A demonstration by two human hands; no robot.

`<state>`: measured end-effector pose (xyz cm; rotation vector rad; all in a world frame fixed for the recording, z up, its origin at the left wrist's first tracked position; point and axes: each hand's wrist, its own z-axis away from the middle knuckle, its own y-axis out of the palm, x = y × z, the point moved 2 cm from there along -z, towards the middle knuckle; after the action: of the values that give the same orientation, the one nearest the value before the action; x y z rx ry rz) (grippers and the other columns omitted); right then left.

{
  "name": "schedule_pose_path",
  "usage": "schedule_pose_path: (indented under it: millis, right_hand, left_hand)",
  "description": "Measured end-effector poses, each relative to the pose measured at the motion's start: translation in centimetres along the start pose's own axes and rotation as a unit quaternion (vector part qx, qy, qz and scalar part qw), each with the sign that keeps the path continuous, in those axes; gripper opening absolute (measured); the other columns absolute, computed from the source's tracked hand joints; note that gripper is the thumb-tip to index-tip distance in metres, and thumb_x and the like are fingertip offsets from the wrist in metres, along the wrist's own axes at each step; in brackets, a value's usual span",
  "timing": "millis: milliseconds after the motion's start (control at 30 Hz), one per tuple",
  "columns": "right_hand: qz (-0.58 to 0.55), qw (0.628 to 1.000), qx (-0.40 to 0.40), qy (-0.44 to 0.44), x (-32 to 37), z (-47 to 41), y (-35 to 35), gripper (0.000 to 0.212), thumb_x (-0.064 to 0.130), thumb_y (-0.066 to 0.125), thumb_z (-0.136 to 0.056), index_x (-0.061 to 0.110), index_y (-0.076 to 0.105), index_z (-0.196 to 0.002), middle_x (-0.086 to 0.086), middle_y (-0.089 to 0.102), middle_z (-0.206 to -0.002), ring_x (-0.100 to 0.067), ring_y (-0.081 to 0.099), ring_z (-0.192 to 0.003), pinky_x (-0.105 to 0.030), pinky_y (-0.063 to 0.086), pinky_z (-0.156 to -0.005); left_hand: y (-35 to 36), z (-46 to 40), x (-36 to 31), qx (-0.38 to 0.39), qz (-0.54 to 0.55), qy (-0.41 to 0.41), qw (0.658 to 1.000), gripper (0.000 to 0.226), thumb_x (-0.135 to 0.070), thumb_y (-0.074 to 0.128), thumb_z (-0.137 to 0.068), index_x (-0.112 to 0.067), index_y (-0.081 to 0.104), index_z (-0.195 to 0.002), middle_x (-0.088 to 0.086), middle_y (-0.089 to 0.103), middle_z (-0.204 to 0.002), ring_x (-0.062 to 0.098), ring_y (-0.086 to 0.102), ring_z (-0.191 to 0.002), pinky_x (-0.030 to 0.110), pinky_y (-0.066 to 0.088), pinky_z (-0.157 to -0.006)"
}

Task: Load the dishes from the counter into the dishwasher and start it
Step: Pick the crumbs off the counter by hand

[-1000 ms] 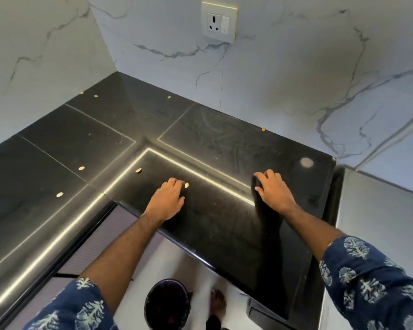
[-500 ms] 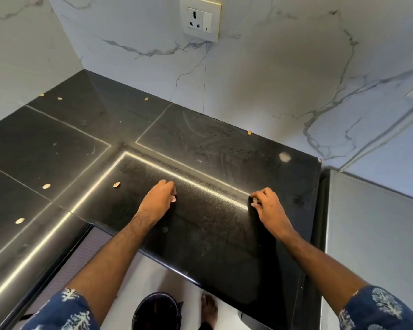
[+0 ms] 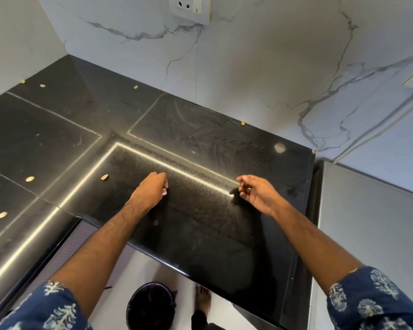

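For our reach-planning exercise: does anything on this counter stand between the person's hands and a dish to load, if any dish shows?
No dish or dishwasher is in view. The black counter under the left hand and right hand carries only scattered small pale bits, nothing that blocks a reach.

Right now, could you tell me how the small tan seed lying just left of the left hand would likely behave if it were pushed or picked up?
The seed looks small, thin and flat, so it is probably very light. On the glossy counter it would likely slide rather than roll. Lying flat, it may be hard to pinch.
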<state>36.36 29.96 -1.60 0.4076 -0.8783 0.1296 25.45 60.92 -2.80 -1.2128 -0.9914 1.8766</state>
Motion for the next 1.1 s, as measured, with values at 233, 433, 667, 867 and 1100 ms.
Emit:
schedule_pose_path:
  millis: [233,433,667,867,1100]
  right_hand:
    - [-0.091,0.992,0.064,0.060,1.2,-2.7,1.2,0.027,0.027,0.051,-0.098,0.006,0.067,-0.093,-0.005,0.062,-0.076,-0.013,0.058,-0.065,-0.021,0.051,-0.057]
    - [-0.028,0.994,0.082,0.066,2.8,-4.6,2.6,0.018,0.023,0.057,-0.096,0.009,0.065,-0.104,0.002,0.048,-0.068,-0.008,0.045,-0.058,-0.019,0.039,-0.052]
    - [0.492,0.856,-0.098,-0.123,8.0,-11.3,1.6,0.021,0.017,0.055,-0.096,0.014,0.061,-0.116,0.001,0.061,-0.093,-0.019,0.059,-0.090,-0.026,0.045,-0.075]
    - [0.665,0.682,-0.189,-0.238,11.5,-16.1,0.6,0.037,0.017,0.050,-0.096,0.010,0.050,-0.133,-0.018,0.064,-0.118,-0.037,0.061,-0.105,-0.042,0.049,-0.084]
    - [0.713,0.616,-0.203,-0.268,11.9,-18.6,-0.2,0.027,0.021,0.049,-0.099,0.009,0.062,-0.120,-0.015,0.065,-0.117,-0.037,0.062,-0.106,-0.046,0.053,-0.085]
  left_hand:
    - [-0.7,0.6,0.7,0.022,0.035,0.012,0.999,0.021,-0.008,0.071,-0.089,-0.019,0.053,-0.087,0.001,0.052,-0.095,0.024,0.057,-0.090,0.034,0.045,-0.077]
    - [0.3,2.2,0.4,-0.074,0.121,0.069,0.987,0.021,-0.001,0.059,-0.096,-0.018,0.067,-0.106,-0.002,0.055,-0.096,0.008,0.059,-0.088,0.014,0.045,-0.081]
    - [1.4,0.0,-1.5,-0.214,0.103,0.158,0.958,0.016,0.001,0.063,-0.092,-0.002,0.073,-0.104,0.008,0.055,-0.100,0.024,0.060,-0.093,0.035,0.054,-0.085]
    - [3.1,-1.1,-0.7,-0.240,0.067,0.171,0.953,0.026,0.002,0.068,-0.089,-0.004,0.074,-0.113,0.009,0.058,-0.093,0.026,0.055,-0.086,0.043,0.052,-0.070]
    - [3.0,-1.3,-0.5,-0.242,0.096,0.151,0.954,0.026,-0.003,0.066,-0.093,-0.005,0.070,-0.118,0.004,0.056,-0.093,0.020,0.053,-0.085,0.041,0.053,-0.067]
